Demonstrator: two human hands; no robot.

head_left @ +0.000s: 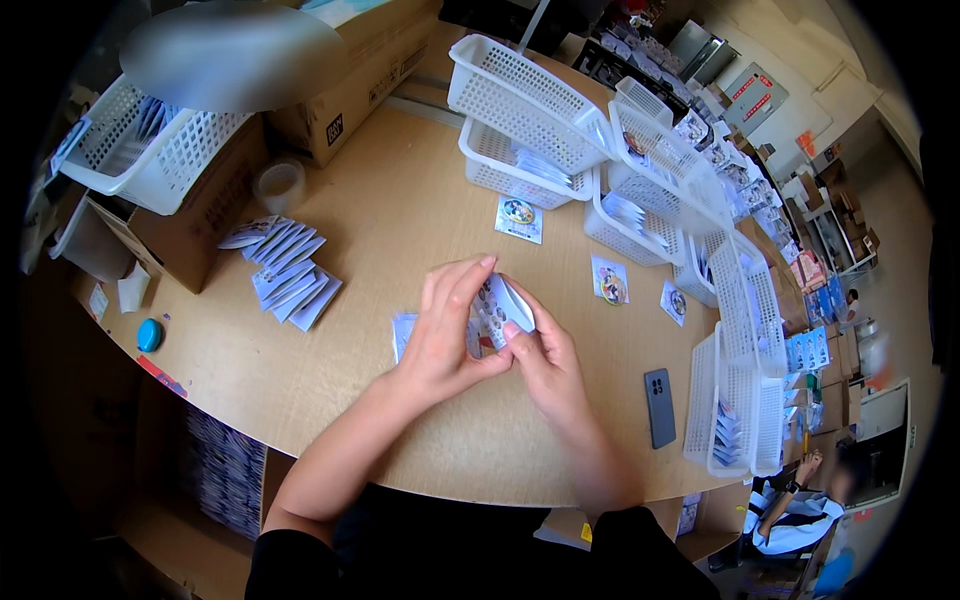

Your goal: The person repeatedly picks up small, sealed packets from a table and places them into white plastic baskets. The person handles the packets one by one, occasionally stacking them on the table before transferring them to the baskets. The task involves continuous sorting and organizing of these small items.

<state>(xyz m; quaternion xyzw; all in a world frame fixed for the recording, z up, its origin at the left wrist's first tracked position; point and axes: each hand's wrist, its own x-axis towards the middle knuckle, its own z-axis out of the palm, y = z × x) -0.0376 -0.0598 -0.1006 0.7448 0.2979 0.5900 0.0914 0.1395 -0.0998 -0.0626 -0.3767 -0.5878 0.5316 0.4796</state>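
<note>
Both hands meet over the middle of the table around a small white printed packet [497, 312], which bows open along its upper right edge. My left hand [440, 325] curls round its left side, fingers raised and partly hiding it. With the thumb on its front, my right hand [548, 375] grips the packet's right side. Under my left hand, another pale packet [403, 333] lies mostly covered on the table. Fanned out to the left is a pile of similar white packets [285, 262]. Beyond my hands, a single packet with a round colourful picture [519, 217] lies flat.
White perforated baskets [525, 100] holding packets curve along the far and right sides, some stacked. Two more picture packets [609, 280] [673, 302] and a dark phone [660, 408] lie at right. Left are cardboard boxes [215, 215], a clear cup [280, 187] and a blue round lid [149, 335].
</note>
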